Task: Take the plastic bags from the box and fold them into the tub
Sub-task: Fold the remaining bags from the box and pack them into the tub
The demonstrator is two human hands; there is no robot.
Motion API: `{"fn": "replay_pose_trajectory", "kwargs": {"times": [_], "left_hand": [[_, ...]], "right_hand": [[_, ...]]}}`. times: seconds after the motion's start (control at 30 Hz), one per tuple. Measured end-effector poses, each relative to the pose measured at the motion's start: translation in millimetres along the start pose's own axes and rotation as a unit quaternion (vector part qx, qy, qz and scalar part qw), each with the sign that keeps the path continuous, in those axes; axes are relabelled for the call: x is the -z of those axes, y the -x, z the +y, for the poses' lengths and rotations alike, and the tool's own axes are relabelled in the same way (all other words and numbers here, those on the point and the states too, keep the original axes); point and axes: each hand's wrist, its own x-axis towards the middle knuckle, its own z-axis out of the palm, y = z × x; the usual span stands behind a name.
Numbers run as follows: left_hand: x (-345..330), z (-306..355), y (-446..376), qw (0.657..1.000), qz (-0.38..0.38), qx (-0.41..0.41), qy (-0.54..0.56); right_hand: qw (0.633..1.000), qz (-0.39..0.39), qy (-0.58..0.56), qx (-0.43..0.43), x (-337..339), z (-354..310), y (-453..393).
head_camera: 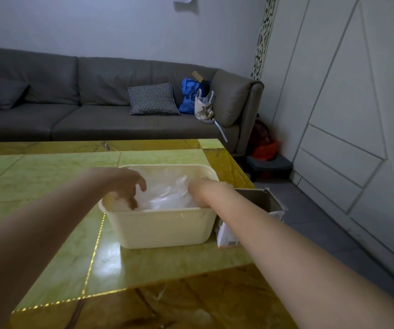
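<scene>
A cream plastic tub (165, 227) stands on the table in front of me, with crumpled clear plastic bags (167, 193) inside it. My left hand (125, 186) reaches in at the tub's left end. Its fingers are bent, the fingertips press down on the bags and the thumb is spread apart. At the tub's right end, my right hand (202, 189) has its fingers buried in bunched plastic that it seems to grip. An open cardboard box (260, 200) stands just right of the tub; its inside is hidden.
The glossy green and amber table (49, 186) ends close to the box on the right, with grey floor (321, 229) beyond. Behind the table is a grey sofa (96, 119) with a checked cushion (153, 99) and bags. White wall panels (345, 103) are at right.
</scene>
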Motion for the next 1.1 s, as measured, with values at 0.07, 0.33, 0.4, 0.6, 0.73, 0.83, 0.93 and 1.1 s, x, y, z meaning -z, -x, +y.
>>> {"fn": "replay_pose_trajectory", "kwargs": {"times": [0.07,0.33,0.4,0.6,0.73,0.83,0.93,1.1], "left_hand": [[8,10,7,0.999,0.035,-0.027,0.01],[18,94,12,0.926,0.28,-0.233,0.099],[13,114,10,0.923,0.26,-0.265,0.102],[-3,152,6,0.957,0.148,-0.244,-0.05],[-7,157,4,0.957,0.129,-0.239,-0.1],[-8,157,3,0.961,0.117,-0.233,-0.089],[-9,160,3,0.963,0.11,-0.234,-0.076],[1,151,8,0.963,0.116,-0.241,0.023]], "right_hand": [[1.0,0.008,-0.012,-0.003,8,5,3],[0.981,0.097,-0.159,-0.057,33,70,54],[0.981,0.015,-0.175,-0.086,20,80,61],[0.975,0.034,-0.201,-0.092,-17,88,60],[0.974,0.063,-0.205,-0.077,-23,88,53],[0.973,0.072,-0.207,-0.066,-18,96,53],[0.95,0.172,-0.235,-0.108,-7,110,53],[0.809,0.387,-0.411,-0.164,23,123,58]]}}
